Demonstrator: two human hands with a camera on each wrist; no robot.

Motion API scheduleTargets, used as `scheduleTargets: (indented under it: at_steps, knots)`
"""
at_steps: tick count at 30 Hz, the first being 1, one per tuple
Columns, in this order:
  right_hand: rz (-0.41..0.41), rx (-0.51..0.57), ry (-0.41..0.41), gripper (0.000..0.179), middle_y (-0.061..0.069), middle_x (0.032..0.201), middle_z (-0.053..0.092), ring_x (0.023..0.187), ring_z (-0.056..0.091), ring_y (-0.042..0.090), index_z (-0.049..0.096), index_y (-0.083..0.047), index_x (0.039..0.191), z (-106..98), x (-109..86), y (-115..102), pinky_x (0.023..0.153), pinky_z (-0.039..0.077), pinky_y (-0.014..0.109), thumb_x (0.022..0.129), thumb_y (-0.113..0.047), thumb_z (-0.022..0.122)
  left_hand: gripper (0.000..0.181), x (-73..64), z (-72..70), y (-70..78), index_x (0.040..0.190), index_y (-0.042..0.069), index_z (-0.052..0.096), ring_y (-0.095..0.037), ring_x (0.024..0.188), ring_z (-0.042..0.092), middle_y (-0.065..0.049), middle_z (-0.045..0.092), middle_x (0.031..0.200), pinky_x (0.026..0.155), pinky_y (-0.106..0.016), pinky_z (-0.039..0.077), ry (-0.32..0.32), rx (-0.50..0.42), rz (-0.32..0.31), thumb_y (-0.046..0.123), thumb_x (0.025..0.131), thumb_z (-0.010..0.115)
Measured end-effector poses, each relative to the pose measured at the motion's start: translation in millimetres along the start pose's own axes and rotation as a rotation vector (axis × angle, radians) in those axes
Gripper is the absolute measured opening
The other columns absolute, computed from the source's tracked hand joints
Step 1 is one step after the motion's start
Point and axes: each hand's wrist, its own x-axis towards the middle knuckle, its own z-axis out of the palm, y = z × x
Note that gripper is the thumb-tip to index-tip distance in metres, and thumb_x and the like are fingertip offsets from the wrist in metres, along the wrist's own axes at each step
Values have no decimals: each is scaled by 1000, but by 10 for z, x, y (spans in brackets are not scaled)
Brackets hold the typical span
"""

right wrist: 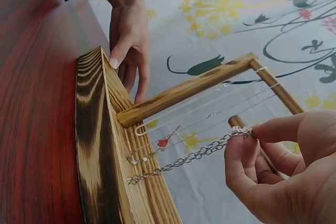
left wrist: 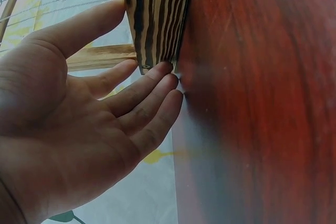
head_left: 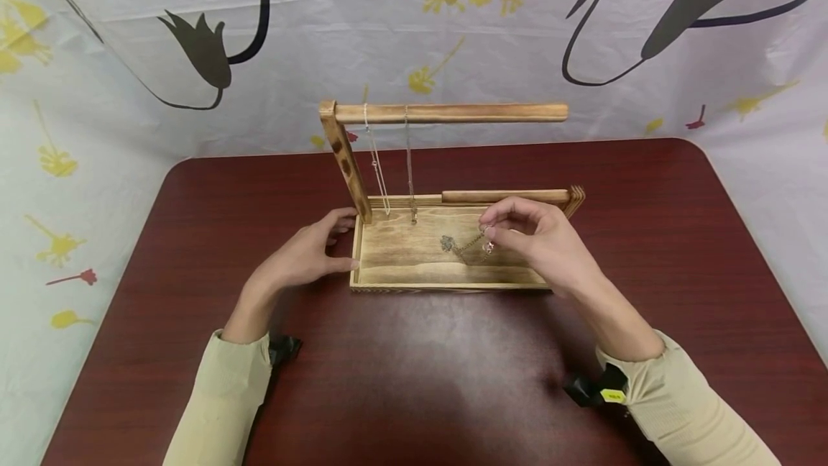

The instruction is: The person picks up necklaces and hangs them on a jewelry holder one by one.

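Observation:
My right hand (head_left: 546, 243) pinches a silver chain (right wrist: 194, 156) between thumb and fingertips, over a wooden jewelry stand's tray (head_left: 414, 286). In the head view the chain slants down from the fingers to a grey bunch (head_left: 448, 243) in the tray, and a small pinkish charm (head_left: 488, 247) hangs below the fingertips. My left hand (head_left: 304, 250) rests against the tray's left end, fingers extended and thumb at the rim. From the stand's upper bar (head_left: 466, 113) hang two thin necklaces, a pale one (head_left: 375, 164) and a darker one (head_left: 410, 164) beside it.
Rising from the tray's left end, a wooden post (head_left: 346, 157) carries the upper bar, whose right end is free. A lower wooden bar (head_left: 504, 196) runs along the tray's back right. Beneath is a dark red table (head_left: 420, 380), with a patterned cloth (head_left: 453, 42) behind it.

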Motion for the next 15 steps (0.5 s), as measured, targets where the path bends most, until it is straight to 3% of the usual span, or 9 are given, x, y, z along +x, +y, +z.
scheduleTargets:
  at_steps: [11,15]
  knots:
    - [0,122,-49,15,6,104,67,83,62,13,67,2,108,-9,-23,-63,70,52,23,94,-4,67,81,0,5,16,153,14,32,-30,135,44,-11,49,147,107,-47,40,-8,3,12,21,87,79]
    - [-15,197,-75,7,7,102,66,85,60,14,68,-1,101,-21,-31,-91,69,51,22,93,-1,66,82,7,9,16,153,13,32,-30,135,44,-12,48,146,107,-47,41,-6,-1,12,20,87,79]
